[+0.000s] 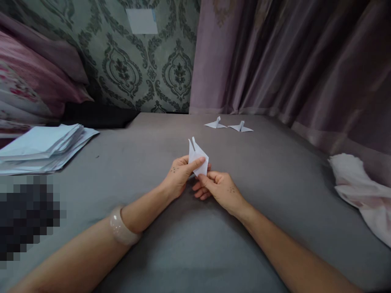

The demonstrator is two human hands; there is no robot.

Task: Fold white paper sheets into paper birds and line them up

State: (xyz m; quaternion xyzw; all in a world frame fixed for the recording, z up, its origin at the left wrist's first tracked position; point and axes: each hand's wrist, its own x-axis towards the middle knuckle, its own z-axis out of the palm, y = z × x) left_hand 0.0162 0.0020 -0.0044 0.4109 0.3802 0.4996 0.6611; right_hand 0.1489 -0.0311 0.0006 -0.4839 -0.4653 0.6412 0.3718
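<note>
A white piece of folded paper (198, 154), kite-shaped with two narrow points at its top, is held up above the grey surface. My left hand (182, 173) grips its middle, thumb across the front and fingers behind. At the lower tip, my right hand (218, 185) pinches the paper between thumb and forefinger, its other fingers curled beneath. Farther back sit two folded paper cranes, a left one (216, 123) and a right one (241, 127), wings spread flat and necks upright. The back of the held paper is hidden from me.
A stack of white paper sheets (45, 144) lies at the left, in front of a black flat item (97, 115). Crumpled pale cloth (351, 173) rests at the right. Purple curtains (216, 57) and a patterned wall (149, 73) close off the back. A blurred-out patch covers the lower left.
</note>
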